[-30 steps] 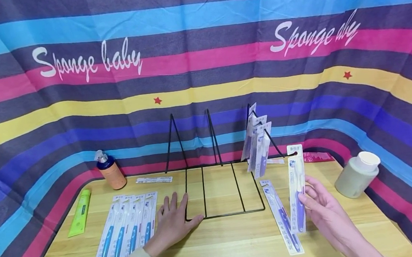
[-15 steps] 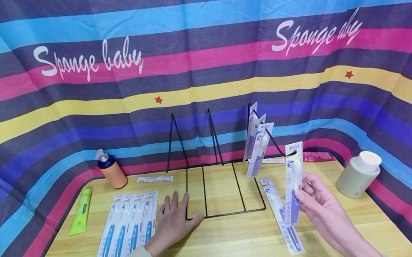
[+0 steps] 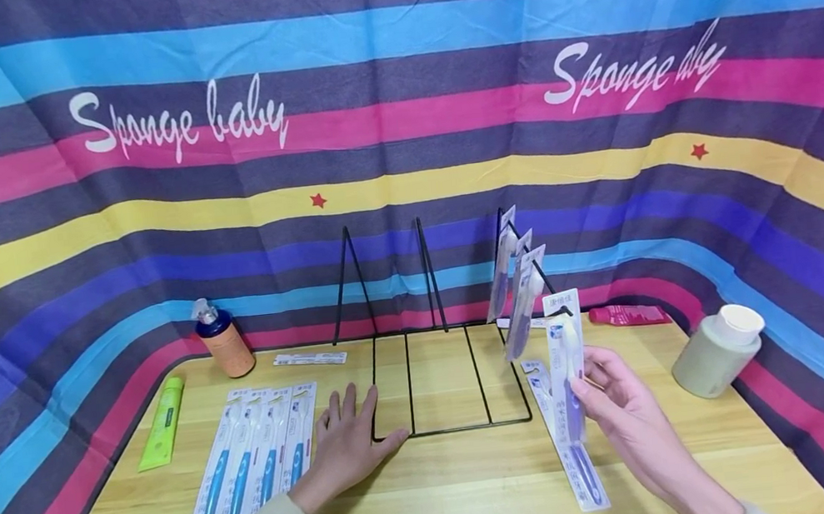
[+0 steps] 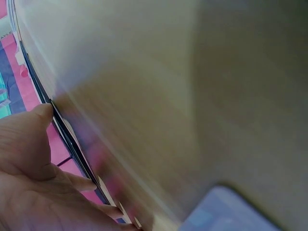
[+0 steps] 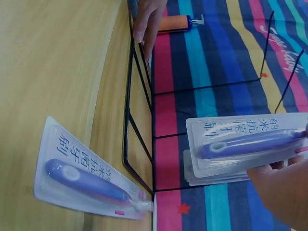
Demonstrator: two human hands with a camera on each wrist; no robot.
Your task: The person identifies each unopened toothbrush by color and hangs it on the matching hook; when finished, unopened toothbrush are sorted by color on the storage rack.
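Note:
My right hand (image 3: 628, 418) pinches a packaged purple toothbrush (image 3: 565, 366) by its edge, between thumb and fingers. Its card's top hole is at the front end of the right arm of a black wire rack (image 3: 475, 427). Behind it, several similar packs (image 3: 526, 304) hang on that same arm. Another packaged purple toothbrush (image 3: 586, 477) lies on the table beneath, partly covered by the held one; the right wrist view shows it too. With fingers spread, my left hand (image 3: 348, 439) rests at the rack's front left corner, its thumb by the wire.
Several packaged blue toothbrushes (image 3: 235, 477) lie left of my left hand. Around them are a green tube (image 3: 162, 426), a pump bottle (image 3: 225, 344) and a small white packet (image 3: 310, 359). A red tube (image 3: 629, 315) and a grey-green jar (image 3: 716, 351) stand or lie at right.
My right hand has moved left with the purple toothbrush pack, whose top has slid a little inward from the hook's tip. The hanging packs have shifted slightly. My left hand stays put.

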